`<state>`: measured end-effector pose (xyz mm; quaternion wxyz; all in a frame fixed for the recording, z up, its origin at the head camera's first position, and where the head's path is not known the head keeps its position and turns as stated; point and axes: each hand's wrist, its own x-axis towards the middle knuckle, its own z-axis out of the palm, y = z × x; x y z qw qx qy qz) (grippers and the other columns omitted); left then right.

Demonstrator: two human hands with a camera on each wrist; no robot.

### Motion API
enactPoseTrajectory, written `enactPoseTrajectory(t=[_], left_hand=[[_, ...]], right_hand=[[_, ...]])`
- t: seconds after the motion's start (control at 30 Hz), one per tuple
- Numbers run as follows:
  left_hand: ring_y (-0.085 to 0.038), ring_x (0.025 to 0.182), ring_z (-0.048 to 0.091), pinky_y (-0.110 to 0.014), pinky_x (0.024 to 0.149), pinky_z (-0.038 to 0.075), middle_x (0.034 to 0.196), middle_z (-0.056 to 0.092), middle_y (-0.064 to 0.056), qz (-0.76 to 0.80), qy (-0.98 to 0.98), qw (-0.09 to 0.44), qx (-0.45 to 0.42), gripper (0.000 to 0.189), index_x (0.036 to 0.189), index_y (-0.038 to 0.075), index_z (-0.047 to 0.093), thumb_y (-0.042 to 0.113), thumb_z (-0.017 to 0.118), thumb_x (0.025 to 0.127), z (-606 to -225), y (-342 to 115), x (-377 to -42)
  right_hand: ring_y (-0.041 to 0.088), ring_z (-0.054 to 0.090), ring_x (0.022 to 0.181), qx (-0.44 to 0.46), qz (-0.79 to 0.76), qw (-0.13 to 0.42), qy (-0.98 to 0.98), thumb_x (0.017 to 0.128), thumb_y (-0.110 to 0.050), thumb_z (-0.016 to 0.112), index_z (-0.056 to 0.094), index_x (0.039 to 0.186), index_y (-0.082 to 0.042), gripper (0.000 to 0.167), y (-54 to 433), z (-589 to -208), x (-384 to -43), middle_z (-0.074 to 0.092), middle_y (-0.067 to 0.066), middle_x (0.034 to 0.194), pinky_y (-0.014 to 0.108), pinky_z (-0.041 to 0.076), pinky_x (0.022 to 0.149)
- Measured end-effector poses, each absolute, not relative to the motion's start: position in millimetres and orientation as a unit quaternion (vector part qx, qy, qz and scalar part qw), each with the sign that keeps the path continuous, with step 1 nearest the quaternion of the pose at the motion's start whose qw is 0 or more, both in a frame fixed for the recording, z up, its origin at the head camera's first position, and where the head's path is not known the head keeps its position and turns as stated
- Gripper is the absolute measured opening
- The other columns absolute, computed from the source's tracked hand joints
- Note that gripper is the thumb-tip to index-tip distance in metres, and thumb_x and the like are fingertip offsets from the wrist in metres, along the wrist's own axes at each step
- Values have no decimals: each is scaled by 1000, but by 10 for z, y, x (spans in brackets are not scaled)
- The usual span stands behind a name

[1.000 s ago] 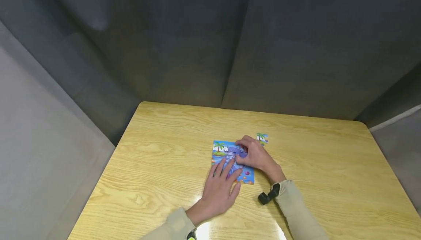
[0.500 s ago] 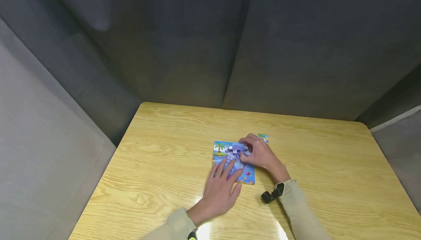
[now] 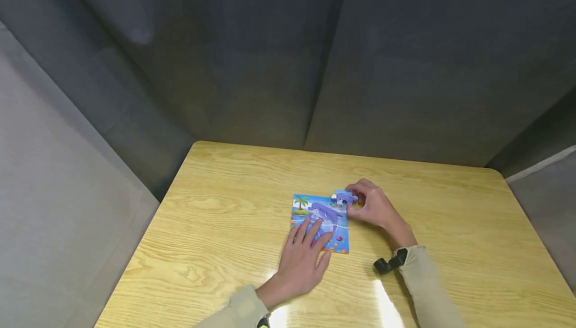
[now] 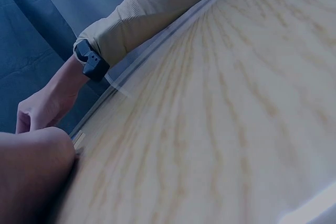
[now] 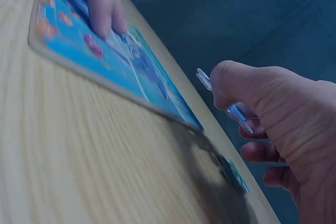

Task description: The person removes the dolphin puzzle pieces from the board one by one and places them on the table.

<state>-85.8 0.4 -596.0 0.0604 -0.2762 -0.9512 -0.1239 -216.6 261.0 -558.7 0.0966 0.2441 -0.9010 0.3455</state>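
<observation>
A blue puzzle board (image 3: 342, 244) with a dolphin and palm tree picture lies on the wooden table. My left hand (image 3: 300, 260) rests flat over its lower left part, fingers spread. Thumb and fingers of my right hand (image 3: 378, 209) pinch a jigsaw piece (image 3: 344, 196) bearing a purple dolphin's head, above the board's upper right corner. In the right wrist view this piece (image 5: 240, 118) is seen nearly edge-on, clear of the table. A second jigsaw piece (image 5: 234, 174) lies on the table past the board's edge; the right hand hides it in the head view.
The wooden table (image 3: 216, 228) stretches out on all sides of the board. Dark grey curtains (image 3: 252, 68) hang behind its far edge, with a lighter grey panel (image 3: 58, 208) at the left. A black wrist camera (image 3: 389, 263) sticks out from the right wrist.
My right hand has lifted the dolphin-head jigsaw piece off the middle of the board and carried it right and slightly away. The dolphin picture underneath shows more. My left hand has stayed put.
</observation>
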Motion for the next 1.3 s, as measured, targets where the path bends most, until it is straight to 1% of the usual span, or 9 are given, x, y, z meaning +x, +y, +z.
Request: enactPoseTrajectory(t=[0.23,0.4,0.7,0.83,1.1,1.3], left_hand=[[-35,159,16,-57,125,20,172,25,-6,-126,-952,55,-274,52,159,31,41,48,28,111,-5954,10,-852],[-35,160,16,-57,125,21,172,25,-6,-127,-953,54,-271,52,158,32,42,48,29,111,-5948,12,-855],[-36,159,17,-58,124,22,171,26,-7,-128,-952,55,-274,51,158,30,42,47,30,111,-5928,10,-846],[-35,159,17,-57,124,22,171,26,-7,-126,-952,59,-274,51,158,30,42,47,29,111,-5935,8,-846],[-36,159,18,-58,124,22,171,26,-7,-132,-950,62,-276,52,158,30,43,47,28,111,-5956,13,-852],[-36,159,18,-58,124,22,171,27,-7,-132,-950,63,-274,51,157,30,43,47,29,111,-5948,12,-856]], right_hand=[[13,51,71,221,335,108,-909,71,-11,85,76,111,-6,41,2881,-5650,-2177,61,2,90,25,44,60],[14,48,72,198,337,112,-914,72,-8,84,76,110,-4,39,3060,-5660,-2161,59,6,93,24,41,60],[16,44,70,175,337,110,-918,73,-4,83,75,110,-5,38,3297,-5664,-2154,55,11,87,23,35,59],[16,44,71,163,332,109,-923,75,-4,82,75,111,-5,37,3376,-5683,-2182,54,9,85,22,35,60],[16,46,73,144,331,105,-927,73,-2,83,75,111,-4,40,3497,-5723,-2223,58,10,85,17,36,62],[14,44,72,139,318,104,-932,73,-4,85,75,111,-3,39,3548,-5761,-2249,55,7,81,21,35,62]])
